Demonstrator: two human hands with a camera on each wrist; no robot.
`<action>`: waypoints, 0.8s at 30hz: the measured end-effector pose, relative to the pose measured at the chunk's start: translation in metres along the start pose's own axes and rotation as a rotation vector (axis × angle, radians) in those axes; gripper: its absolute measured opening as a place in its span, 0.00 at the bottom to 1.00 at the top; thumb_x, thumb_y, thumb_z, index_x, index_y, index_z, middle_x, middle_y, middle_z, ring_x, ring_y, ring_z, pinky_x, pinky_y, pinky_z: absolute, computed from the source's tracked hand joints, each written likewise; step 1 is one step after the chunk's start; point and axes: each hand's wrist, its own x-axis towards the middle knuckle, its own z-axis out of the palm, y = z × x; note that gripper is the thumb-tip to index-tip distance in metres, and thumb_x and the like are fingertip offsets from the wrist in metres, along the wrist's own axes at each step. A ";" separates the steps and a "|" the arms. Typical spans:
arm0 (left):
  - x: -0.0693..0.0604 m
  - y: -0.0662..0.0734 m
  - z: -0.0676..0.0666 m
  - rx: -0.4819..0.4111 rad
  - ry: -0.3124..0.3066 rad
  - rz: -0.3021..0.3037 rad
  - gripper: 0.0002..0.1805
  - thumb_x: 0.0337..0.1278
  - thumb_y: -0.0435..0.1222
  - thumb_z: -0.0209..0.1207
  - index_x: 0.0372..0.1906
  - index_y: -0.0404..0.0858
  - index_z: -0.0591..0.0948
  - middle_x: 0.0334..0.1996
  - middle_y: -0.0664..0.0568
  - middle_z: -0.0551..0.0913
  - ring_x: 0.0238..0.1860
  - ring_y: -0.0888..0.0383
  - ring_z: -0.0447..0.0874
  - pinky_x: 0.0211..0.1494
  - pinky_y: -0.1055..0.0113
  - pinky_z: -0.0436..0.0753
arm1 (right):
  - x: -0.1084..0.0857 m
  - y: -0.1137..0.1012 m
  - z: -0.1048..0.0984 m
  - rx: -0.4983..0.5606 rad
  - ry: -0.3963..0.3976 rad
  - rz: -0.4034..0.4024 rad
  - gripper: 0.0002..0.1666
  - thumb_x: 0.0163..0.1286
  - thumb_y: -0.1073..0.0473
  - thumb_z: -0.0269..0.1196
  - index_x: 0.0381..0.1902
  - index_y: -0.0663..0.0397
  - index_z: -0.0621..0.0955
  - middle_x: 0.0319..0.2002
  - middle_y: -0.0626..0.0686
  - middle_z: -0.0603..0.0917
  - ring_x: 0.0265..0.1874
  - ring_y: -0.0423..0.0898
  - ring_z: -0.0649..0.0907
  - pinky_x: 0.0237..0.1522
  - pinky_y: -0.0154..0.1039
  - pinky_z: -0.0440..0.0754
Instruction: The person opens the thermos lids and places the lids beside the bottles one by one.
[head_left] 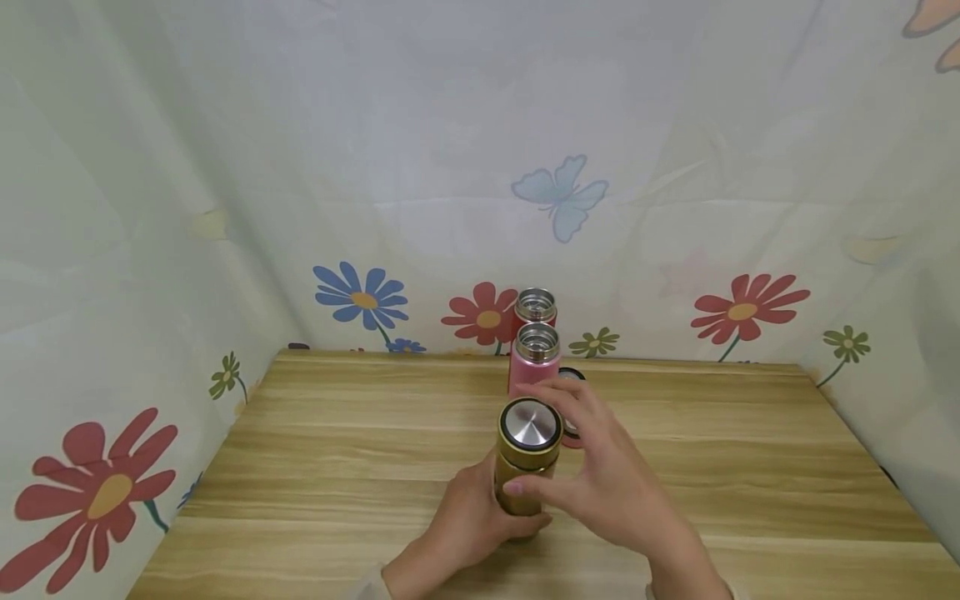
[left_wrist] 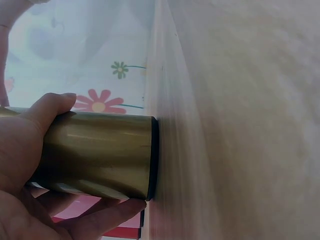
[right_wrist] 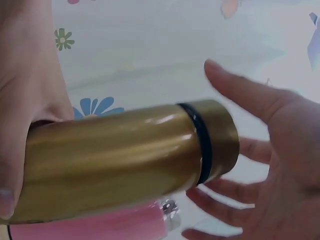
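A gold vacuum flask [head_left: 529, 454] with a steel-topped lid stands upright near the middle of the table. Its black base [left_wrist: 154, 159] meets the tabletop in the left wrist view. My left hand [head_left: 468, 512] grips the flask's lower body, thumb on one side and fingers on the other. Around the lid [right_wrist: 222, 140] my right hand [right_wrist: 295, 150] is spread, the thumb clear of the lid; whether a fingertip touches its far side is hard to tell. Behind the gold flask stand a lidless pink flask [head_left: 534, 375] and, farther back, a lidless red flask [head_left: 534, 305].
Two removed lids lie right of the pink flask: a dark-rimmed lid [head_left: 573, 374] and a pinkish lid [head_left: 572, 442], both partly hidden by the right hand. The wooden table [head_left: 360, 442] ends against a flower-printed curtain [head_left: 420, 208] at the back and sides.
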 end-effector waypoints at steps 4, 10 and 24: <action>0.000 -0.001 0.000 0.008 -0.016 -0.006 0.41 0.45 0.63 0.75 0.61 0.51 0.74 0.47 0.59 0.88 0.45 0.65 0.86 0.49 0.65 0.84 | -0.003 -0.010 0.005 -0.166 0.094 0.037 0.51 0.46 0.37 0.82 0.69 0.22 0.74 0.64 0.40 0.72 0.61 0.43 0.76 0.49 0.39 0.87; 0.000 -0.001 0.000 0.006 -0.016 -0.009 0.42 0.45 0.62 0.75 0.63 0.49 0.74 0.49 0.58 0.87 0.46 0.63 0.86 0.49 0.65 0.83 | -0.004 -0.020 0.015 -0.385 0.221 0.059 0.50 0.40 0.32 0.83 0.64 0.29 0.80 0.54 0.47 0.77 0.47 0.42 0.78 0.42 0.38 0.83; 0.000 0.003 0.002 0.028 -0.005 -0.051 0.35 0.41 0.57 0.78 0.52 0.44 0.80 0.46 0.54 0.88 0.45 0.63 0.84 0.48 0.65 0.81 | -0.002 -0.022 0.038 -0.540 0.373 0.077 0.41 0.38 0.36 0.86 0.53 0.35 0.86 0.45 0.52 0.77 0.35 0.45 0.78 0.32 0.39 0.74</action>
